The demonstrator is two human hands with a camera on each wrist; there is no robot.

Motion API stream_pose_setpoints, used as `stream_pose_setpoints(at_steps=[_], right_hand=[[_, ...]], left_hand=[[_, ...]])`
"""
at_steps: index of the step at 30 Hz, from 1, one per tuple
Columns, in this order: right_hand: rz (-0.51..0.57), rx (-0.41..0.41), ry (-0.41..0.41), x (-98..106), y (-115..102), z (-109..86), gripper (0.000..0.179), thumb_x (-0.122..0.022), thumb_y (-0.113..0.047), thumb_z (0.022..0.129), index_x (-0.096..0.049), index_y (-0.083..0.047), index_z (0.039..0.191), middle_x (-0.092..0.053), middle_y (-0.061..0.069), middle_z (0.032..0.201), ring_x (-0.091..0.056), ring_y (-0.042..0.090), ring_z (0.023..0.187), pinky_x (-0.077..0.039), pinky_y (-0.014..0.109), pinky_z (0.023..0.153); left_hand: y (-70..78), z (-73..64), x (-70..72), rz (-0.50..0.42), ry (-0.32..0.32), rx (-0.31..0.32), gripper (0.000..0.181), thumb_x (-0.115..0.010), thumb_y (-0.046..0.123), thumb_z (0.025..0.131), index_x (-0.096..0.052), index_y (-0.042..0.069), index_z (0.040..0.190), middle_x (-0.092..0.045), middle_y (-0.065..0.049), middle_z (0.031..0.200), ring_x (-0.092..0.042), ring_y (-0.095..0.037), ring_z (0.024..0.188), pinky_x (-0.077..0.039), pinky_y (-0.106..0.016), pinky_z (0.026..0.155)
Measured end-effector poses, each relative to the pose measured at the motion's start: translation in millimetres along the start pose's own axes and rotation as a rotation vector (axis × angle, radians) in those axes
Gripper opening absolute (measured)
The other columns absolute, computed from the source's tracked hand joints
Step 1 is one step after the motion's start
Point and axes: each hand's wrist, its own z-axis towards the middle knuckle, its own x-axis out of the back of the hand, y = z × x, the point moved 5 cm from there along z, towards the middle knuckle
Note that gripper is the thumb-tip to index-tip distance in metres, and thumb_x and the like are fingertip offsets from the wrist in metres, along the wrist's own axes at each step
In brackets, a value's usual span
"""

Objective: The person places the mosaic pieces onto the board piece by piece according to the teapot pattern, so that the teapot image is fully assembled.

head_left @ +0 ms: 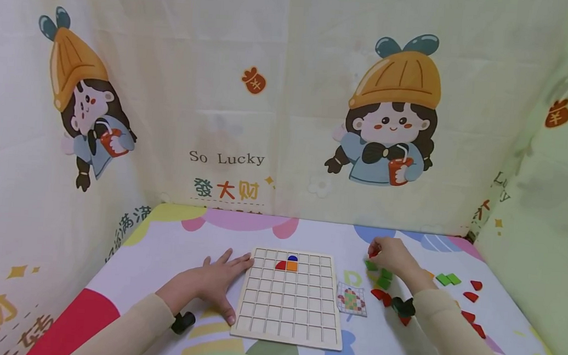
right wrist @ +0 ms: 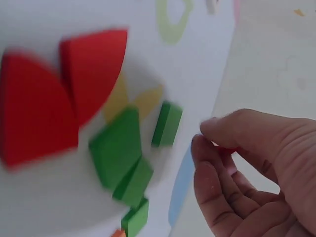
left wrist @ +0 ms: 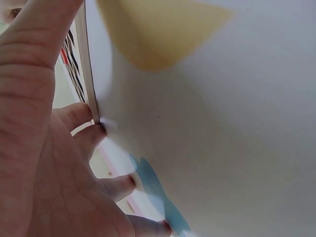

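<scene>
My left hand [head_left: 217, 283] is spread beside a wooden grid board [head_left: 273, 327], its fingertips and thumb touching the board's left edge. On the board's upper part sit a red quarter-round piece [head_left: 281, 265], an orange square [head_left: 292, 266] and a blue rounded piece [head_left: 292, 258]. Over at the right, my right hand [head_left: 393, 259] pinches a small red piece [right wrist: 227, 150] between thumb and fingers. Most of that piece is hidden, so its shape cannot be made out. Just below this hand lie several green pieces [head_left: 384, 282].
A small pattern card [head_left: 352, 299] lies against the board's right side. Red quarter-round pieces [head_left: 471, 296] and green squares [head_left: 449, 278] are scattered at the right, some hidden behind the right forearm. A printed cloth wall [head_left: 296, 145] rises behind the table.
</scene>
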Motion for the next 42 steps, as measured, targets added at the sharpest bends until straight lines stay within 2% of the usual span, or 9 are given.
stream_pose_setpoints(at_steps=[3, 8, 12, 18, 21, 27, 30, 38, 42], right_hand=[[0.038, 0.014, 0.0, -4, -8, -0.5, 0.011, -0.076, -0.005, 0.086, -0.066, -0.006, 0.085, -0.063, 0.005, 0.081, -0.054, 0.021, 0.075, -0.045, 0.033, 0.067], [0.097, 0.007, -0.037, -15, -25, -2.0, 0.007, -0.077, -0.01, 0.09, -0.072, -0.007, 0.087, -0.067, 0.003, 0.085, -0.054, 0.02, 0.078, -0.045, 0.03, 0.068], [0.147, 0.036, -0.059, -21, -42, -3.9, 0.005, -0.075, -0.008, 0.09, -0.07, -0.007, 0.091, -0.068, 0.005, 0.088, -0.056, 0.021, 0.082, -0.049, 0.032, 0.073], [0.24, 0.102, -0.093, -33, -63, -3.5, 0.015, -0.072, -0.005, 0.091, -0.073, -0.007, 0.105, -0.072, 0.005, 0.093, -0.064, 0.018, 0.083, -0.055, 0.033, 0.075], [0.273, 0.097, -0.105, -40, -70, -1.6, 0.016, -0.071, -0.005, 0.092, -0.076, -0.008, 0.107, -0.074, 0.005, 0.094, -0.066, 0.017, 0.082, -0.057, 0.033, 0.075], [0.292, 0.045, -0.095, -52, -83, 3.1, 0.003, -0.076, -0.009, 0.09, -0.075, -0.01, 0.092, -0.072, 0.003, 0.089, -0.063, 0.015, 0.078, -0.057, 0.029, 0.069], [0.292, 0.035, -0.079, -57, -91, 5.9, 0.008, -0.08, -0.01, 0.088, -0.071, -0.009, 0.088, -0.07, 0.003, 0.086, -0.061, 0.016, 0.077, -0.056, 0.028, 0.066], [0.268, 0.03, -0.045, -76, -111, 10.2, 0.01, -0.08, -0.008, 0.088, -0.07, -0.011, 0.088, -0.068, 0.002, 0.082, -0.059, 0.016, 0.075, -0.053, 0.026, 0.064], [0.252, 0.028, -0.029, -84, -118, 10.3, 0.009, -0.079, -0.008, 0.089, -0.071, -0.012, 0.089, -0.067, 0.001, 0.083, -0.057, 0.017, 0.078, -0.05, 0.027, 0.067]], left_hand=[[0.1, 0.7, -0.1, -0.003, 0.0, -0.003, 0.137, -0.09, 0.074, 0.053, -0.024, 0.029, 0.165, -0.015, 0.003, 0.175, -0.006, -0.049, 0.158, -0.017, -0.086, 0.109], [0.6, 1.4, -0.7, -0.001, -0.004, -0.003, 0.138, -0.089, 0.074, 0.053, -0.024, 0.029, 0.165, -0.014, 0.004, 0.175, -0.006, -0.049, 0.158, -0.017, -0.086, 0.109], [1.5, 1.0, 0.3, 0.001, -0.005, 0.001, 0.138, -0.089, 0.074, 0.053, -0.023, 0.029, 0.165, -0.014, 0.005, 0.175, -0.006, -0.048, 0.158, -0.017, -0.085, 0.11], [2.0, 0.7, 1.9, 0.001, -0.002, 0.006, 0.137, -0.09, 0.074, 0.053, -0.024, 0.029, 0.165, -0.015, 0.004, 0.175, -0.006, -0.049, 0.158, -0.017, -0.085, 0.109], [2.5, 1.2, 2.1, -0.004, -0.003, 0.009, 0.137, -0.09, 0.073, 0.053, -0.024, 0.028, 0.165, -0.015, 0.004, 0.175, -0.006, -0.049, 0.158, -0.017, -0.085, 0.109], [0.6, 2.7, 0.5, -0.008, -0.005, 0.013, 0.137, -0.089, 0.074, 0.053, -0.024, 0.028, 0.165, -0.015, 0.003, 0.175, -0.006, -0.049, 0.158, -0.017, -0.086, 0.109], [-1.7, 3.3, 0.1, -0.005, -0.003, 0.015, 0.138, -0.089, 0.075, 0.052, -0.024, 0.029, 0.165, -0.014, 0.004, 0.175, -0.005, -0.049, 0.158, -0.016, -0.085, 0.109], [-2.0, 2.4, -0.6, -0.016, -0.002, 0.019, 0.138, -0.089, 0.075, 0.053, -0.024, 0.029, 0.165, -0.013, 0.005, 0.175, -0.004, -0.048, 0.158, -0.014, -0.085, 0.11], [-0.6, 0.3, -1.4, -0.017, -0.003, 0.027, 0.138, -0.09, 0.074, 0.052, -0.025, 0.029, 0.165, -0.015, 0.005, 0.175, -0.005, -0.048, 0.158, -0.014, -0.085, 0.111]])
